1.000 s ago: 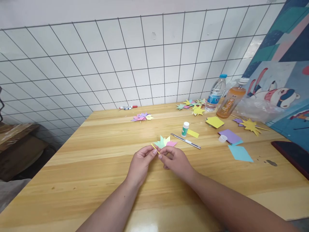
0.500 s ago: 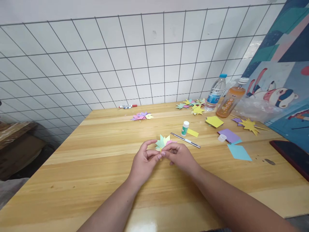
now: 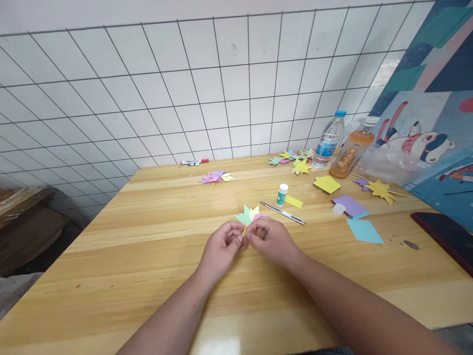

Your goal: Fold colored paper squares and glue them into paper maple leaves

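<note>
Paper cutouts (image 3: pixel 243 217) beyond left hand (image 3: pixel 222 246) and right hand (image 3: pixel 272 242) — bottles (image 3: pixel 350 157) farther right.

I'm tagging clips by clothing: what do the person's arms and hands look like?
Both the left hand and right hand are ungloved; the forearms are bare, with no sleeve, watch or bracelet in view. A small dark spot marks the left forearm.

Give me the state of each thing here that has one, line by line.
Left hand, pinching the yellow strip
Right hand, pinching it too
Yellow strip, held
Pointed paper piece, partly hidden behind the hands
Green-and-white bottle, standing
Water bottle, standing, capped
Orange drink bottle, standing, capped
Silver tool, lying flat
Blue paper, lying flat
</note>
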Demonstrator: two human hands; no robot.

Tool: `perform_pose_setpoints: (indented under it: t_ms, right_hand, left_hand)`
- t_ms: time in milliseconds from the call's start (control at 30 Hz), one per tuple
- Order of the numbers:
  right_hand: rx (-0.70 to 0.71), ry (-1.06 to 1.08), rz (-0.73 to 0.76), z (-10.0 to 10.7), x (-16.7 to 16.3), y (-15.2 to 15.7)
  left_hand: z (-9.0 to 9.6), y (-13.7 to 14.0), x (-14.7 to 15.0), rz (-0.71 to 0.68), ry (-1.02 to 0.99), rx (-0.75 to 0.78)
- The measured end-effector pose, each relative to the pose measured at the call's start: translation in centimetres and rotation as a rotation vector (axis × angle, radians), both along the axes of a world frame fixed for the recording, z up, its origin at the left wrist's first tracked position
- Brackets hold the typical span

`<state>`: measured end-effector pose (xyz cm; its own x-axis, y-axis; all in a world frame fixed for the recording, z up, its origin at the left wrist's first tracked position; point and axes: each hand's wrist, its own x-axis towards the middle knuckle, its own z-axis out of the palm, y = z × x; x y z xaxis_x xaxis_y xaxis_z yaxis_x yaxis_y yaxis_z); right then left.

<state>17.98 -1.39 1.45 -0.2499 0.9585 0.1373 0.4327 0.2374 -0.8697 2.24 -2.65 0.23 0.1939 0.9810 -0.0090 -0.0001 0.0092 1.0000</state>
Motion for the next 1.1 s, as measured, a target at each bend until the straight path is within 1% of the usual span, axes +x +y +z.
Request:
perform_pose_setpoints:
  t_ms: [167,300,400,533,633,700,800,867,933,967,1000,1067,1100]
  right_hand:
    - [-0.068,0.033,-0.055,-0.3,-0.1,0.0]
    - [-0.037,0.006,-0.055,-0.6,-0.3,0.0]
    - [-0.035,0.027,-0.080,-0.8,-0.4,0.1]
    - [-0.058,0.008,-0.084,-0.6,-0.3,0.0]
    - [-0.045,-0.035,-0.088,-0.4,-0.2,0.0]
    - [-0.036,-0.071,-0.087,-0.4,-0.2,-0.1]
    - [0.002,-0.140,-0.076,-0.7,-0.3,-0.1]
    - [0.063,-0.179,-0.049,-0.7,-0.2,0.0]
    - [0.181,-0.204,-0.051,-0.3,0.3,0.1]
    - [0.271,-0.211,-0.092,0.1,0.9,0.2]
    - [0.375,-0.216,-0.170,0.5,1.5,0.4]
    - [0.600,-0.209,-0.447,1.2,3.2,1.1]
    - [0.660,-0.212,-0.599,1.4,4.1,1.6]
  left_hand:
    - [0.2,-0.1,0.1,0.033,-0.010,-0.007]
    - [0.2,-0.3,0.1,0.053,0.056,0.021]
    - [0.1,-0.3,0.2,0.059,0.047,0.022]
    - [0.0,-0.3,0.3,0.068,0.080,0.033]
    - [0.0,-0.4,0.3,0.079,0.113,0.040]
    - [-0.1,-0.4,0.2,0.080,0.165,0.063]
    - [-0.4,-0.3,-0.1,0.097,0.302,0.130]
    - [-0.5,-0.1,-0.2,0.115,0.328,0.132]
    - [-0.4,0.1,-0.3,0.138,0.239,0.066]
    - [-0.3,0.2,-0.3,0.149,0.172,0.020]
    - [-0.2,0.3,-0.3,0.159,0.109,-0.025]
    - [0.0,0.4,-0.3,0.175,0.021,-0.094]
    - [0.1,0.4,-0.3,0.179,-0.005,-0.118]
